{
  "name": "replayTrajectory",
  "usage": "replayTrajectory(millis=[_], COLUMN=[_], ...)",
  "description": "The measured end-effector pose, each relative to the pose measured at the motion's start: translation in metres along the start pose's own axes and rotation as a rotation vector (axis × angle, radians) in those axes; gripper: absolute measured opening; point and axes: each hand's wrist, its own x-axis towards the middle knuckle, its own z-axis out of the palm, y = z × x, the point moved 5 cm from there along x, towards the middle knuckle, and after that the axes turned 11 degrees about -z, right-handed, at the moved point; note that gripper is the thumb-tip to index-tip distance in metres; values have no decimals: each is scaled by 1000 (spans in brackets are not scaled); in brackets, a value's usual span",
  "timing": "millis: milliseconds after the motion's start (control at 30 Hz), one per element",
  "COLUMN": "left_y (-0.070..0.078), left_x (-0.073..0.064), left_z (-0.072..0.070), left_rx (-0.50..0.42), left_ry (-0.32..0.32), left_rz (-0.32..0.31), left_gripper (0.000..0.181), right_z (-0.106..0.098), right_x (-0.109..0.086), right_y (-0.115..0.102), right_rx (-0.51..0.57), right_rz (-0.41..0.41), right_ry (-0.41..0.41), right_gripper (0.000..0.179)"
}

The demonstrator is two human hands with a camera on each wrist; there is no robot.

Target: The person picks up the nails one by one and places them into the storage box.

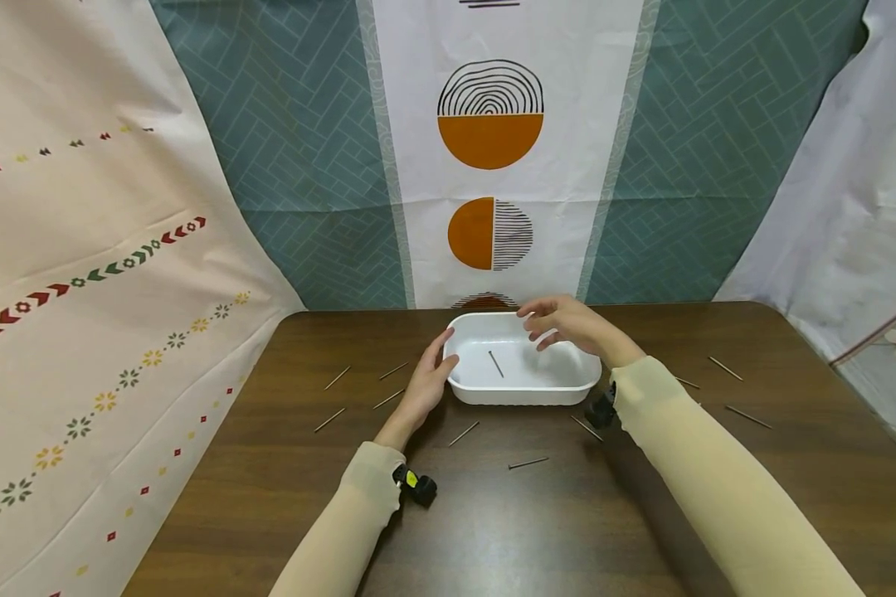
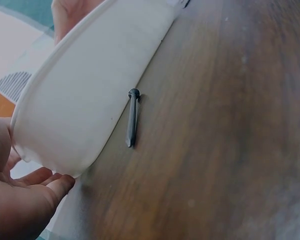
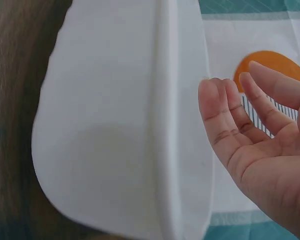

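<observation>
A white plastic tub (image 1: 523, 397) with rounded corners stands at the back of the table. My left hand (image 1: 428, 381) grips its left end, thumb on the near side and fingers round the far side. In the left wrist view, that hand (image 2: 25, 195) has its fingertips low on the tub's outer wall (image 2: 75, 95). One nail (image 1: 496, 363) lies inside the tub. Over the tub's right half hovers my right hand (image 1: 567, 325), fingers loosely bent and apart. Nothing shows between the fingers of that hand (image 3: 260, 130) in the right wrist view.
Several nails lie scattered on the brown table (image 1: 478, 531). One nail (image 1: 464, 434) and another nail (image 1: 528, 463) are in front of the tub, and a further nail (image 1: 586, 429) is near my right wrist. Patterned cloth (image 1: 314, 149) hangs behind the table and at both sides.
</observation>
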Motion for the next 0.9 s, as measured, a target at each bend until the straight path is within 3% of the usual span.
replayTrajectory(millis=[367,667,900], left_y=[0,-5,-30], left_x=[-1,3,23], left_z=[0,1,1], left_rx=[-16,-30,-18], left_ry=[3,19,22], left_rz=[8,15,1], left_gripper=[54,53,55], right_z=[-42,-58,-70], right_x=[-23,-36,-45], right_y=[-9,-9,-7], right_rx=[12,6,10], right_rz=[-3,-13,-22], right_ry=[74,76,71], right_gripper=[47,48,48])
